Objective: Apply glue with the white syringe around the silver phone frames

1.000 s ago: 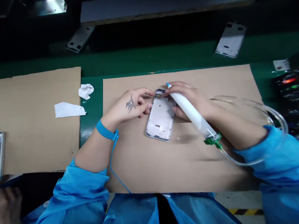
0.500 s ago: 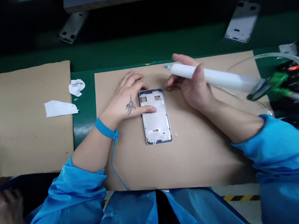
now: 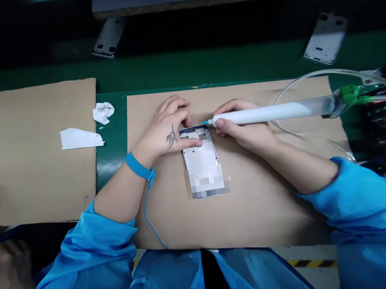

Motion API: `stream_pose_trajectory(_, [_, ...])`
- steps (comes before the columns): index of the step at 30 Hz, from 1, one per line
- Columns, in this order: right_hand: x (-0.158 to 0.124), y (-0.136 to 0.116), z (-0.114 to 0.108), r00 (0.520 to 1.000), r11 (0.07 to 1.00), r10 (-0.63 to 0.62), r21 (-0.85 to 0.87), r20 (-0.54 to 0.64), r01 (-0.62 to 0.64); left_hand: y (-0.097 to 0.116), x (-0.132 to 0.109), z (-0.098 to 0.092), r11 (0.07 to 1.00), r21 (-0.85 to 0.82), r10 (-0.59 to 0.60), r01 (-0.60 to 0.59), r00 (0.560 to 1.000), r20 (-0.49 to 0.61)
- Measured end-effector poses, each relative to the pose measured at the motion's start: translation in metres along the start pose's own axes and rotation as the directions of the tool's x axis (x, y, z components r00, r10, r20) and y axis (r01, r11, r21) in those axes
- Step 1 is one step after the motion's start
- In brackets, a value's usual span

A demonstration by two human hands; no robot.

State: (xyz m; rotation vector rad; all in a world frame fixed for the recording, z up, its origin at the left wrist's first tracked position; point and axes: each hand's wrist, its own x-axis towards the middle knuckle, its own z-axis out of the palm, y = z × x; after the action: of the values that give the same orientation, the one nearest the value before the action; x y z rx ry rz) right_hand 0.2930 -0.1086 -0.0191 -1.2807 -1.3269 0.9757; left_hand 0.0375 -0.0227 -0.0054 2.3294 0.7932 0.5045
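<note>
My right hand is closed around a white dispensing syringe, and I hold it flat, like a long pen. Its thin blue tip points left, at the top corner of a metal phone frame. The tip is very near that corner, but I cannot tell if they touch.

My left hand is not gripping anything. It lies on the top end of the frame and presses it down. So my left hand is on the frame, and my right hand is just beside it.

The frame lies flat on a cardboard sheet, right in front of me, and its long side points away from me. It is silver, with small square holes near the top. Its bottom end is blurred, so I cannot see that part. A clear tube curves away from a green fitting on the back of the syringe.
</note>
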Motion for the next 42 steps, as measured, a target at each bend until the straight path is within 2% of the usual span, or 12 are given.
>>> stream_pose_trajectory(6, [0.000, -0.008, 0.018, 0.999, 0.988, -0.035, -0.146, 0.038, 0.040, -0.001, 0.001, 0.002, 1.000, 0.030, 0.007, -0.007, 1.000, -0.007])
stream_pose_trajectory(12, [0.000, -0.012, 0.015, 0.999, 0.984, -0.040, -0.170, 0.024, 0.043, 0.003, 0.000, 0.003, 1.000, 0.012, 0.013, -0.013, 1.000, -0.017])
stream_pose_trajectory(18, [0.000, -0.012, 0.013, 0.997, 0.980, -0.043, -0.189, 0.063, 0.054, 0.001, 0.001, 0.004, 1.000, 0.023, 0.012, -0.012, 1.000, -0.008])
stream_pose_trajectory(38, [0.000, -0.012, 0.016, 0.999, 0.975, -0.049, -0.217, 0.015, 0.051, 0.002, 0.002, 0.005, 1.000, -0.002, 0.019, -0.019, 0.999, -0.026])
stream_pose_trajectory(42, [-0.001, -0.013, 0.015, 0.998, 0.975, -0.050, -0.216, 0.037, 0.057, 0.003, 0.002, 0.005, 1.000, -0.015, 0.012, -0.013, 1.000, -0.028])
